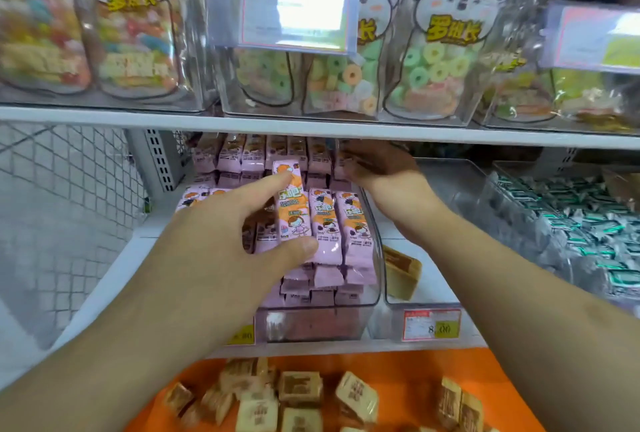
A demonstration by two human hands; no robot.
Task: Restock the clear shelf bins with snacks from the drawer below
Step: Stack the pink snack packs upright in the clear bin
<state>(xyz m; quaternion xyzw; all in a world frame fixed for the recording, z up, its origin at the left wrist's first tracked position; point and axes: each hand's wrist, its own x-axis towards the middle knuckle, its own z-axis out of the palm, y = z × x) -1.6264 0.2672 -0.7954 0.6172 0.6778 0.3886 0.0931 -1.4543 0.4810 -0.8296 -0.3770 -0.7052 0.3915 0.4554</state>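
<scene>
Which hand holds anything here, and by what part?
The left hand pinches a pink snack packet, index finger near its top, thumb at its bottom end. The right hand's grip cannot be told.

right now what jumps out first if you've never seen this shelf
Two bare arms reach into the middle shelf: the left hand pinches a pink snack packet over a clear bin packed with the same packets, while the right hand reaches in at the back, under the shelf above. Above sit bags of ring candy with cartoon faces, and below, tan wrapped snacks lie loose in an orange drawer.
</scene>
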